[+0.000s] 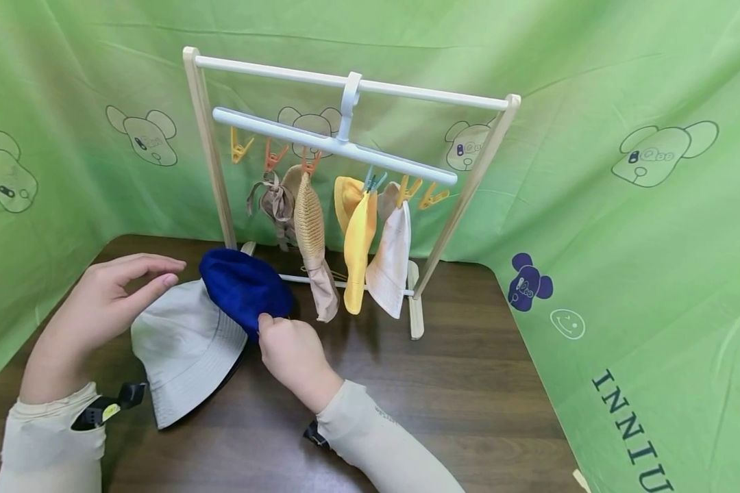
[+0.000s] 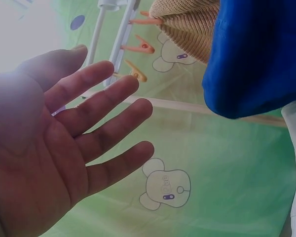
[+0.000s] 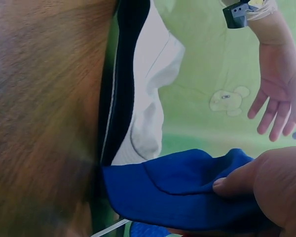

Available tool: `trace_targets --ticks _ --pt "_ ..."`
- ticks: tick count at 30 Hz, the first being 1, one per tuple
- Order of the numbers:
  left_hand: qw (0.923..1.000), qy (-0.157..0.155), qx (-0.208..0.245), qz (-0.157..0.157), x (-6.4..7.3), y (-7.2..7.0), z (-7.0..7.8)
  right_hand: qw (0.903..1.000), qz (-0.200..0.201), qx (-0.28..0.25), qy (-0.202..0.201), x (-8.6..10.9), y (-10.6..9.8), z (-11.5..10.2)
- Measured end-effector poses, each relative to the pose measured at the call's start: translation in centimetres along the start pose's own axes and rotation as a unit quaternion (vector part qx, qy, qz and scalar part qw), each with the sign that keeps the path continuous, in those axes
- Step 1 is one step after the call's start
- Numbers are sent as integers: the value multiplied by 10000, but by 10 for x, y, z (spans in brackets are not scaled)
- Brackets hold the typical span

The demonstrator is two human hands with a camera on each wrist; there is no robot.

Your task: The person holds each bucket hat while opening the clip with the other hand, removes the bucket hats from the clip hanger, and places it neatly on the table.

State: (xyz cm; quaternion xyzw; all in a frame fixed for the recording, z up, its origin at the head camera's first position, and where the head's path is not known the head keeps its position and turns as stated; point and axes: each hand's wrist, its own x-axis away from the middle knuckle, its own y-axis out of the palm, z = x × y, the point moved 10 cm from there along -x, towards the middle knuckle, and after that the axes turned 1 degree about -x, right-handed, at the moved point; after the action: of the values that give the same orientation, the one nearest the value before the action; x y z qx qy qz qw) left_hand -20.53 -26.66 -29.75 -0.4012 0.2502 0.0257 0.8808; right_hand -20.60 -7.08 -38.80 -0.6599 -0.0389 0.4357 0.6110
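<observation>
My right hand [image 1: 299, 352] pinches the edge of a blue cap [image 1: 237, 284], thumb on top in the right wrist view, where the cap's seam [image 3: 163, 190] shows. That cap overlaps a pale grey-white bucket hat [image 1: 181, 342] with a dark underside [image 3: 123, 84], which rests on the table. Above the bucket hat's left side, my left hand [image 1: 114, 287] is raised with nothing in it. Its fingers [image 2: 123, 128] are spread and relaxed in the left wrist view, apart from the blue cap.
A wooden rack [image 1: 469, 195] stands behind, with a light blue clip hanger [image 1: 271, 130] on its white top bar [image 1: 432, 94]. From the clips hang a straw-and-beige hat [image 1: 310, 226], a yellow hat [image 1: 359, 253] and a pale hat [image 1: 391, 257]. Green printed cloth [image 1: 623, 260] surrounds the brown table [image 1: 469, 404].
</observation>
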Motion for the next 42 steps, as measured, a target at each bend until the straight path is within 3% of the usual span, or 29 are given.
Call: trace_targets --ticks 13,21,29,36,42 --pt "9999 143 -63 -25 -2 -1 2 9978 -432 454 -232 -6 -5 -15" --pt "9999 163 -9 30 -1 -1 0 9934 -293 897 -652 -11 -4 -36" --pt "9995 290 -18 125 -1 -4 3 9890 -348 1111 -908 -14 -2 -42" --pt "9992 357 -21 180 -1 -6 5 9799 -59 1453 -1368 -12 -7 -54" --pt "9992 344 -32 186 1 -7 4 9812 -152 1426 -1289 -13 -13 -55"
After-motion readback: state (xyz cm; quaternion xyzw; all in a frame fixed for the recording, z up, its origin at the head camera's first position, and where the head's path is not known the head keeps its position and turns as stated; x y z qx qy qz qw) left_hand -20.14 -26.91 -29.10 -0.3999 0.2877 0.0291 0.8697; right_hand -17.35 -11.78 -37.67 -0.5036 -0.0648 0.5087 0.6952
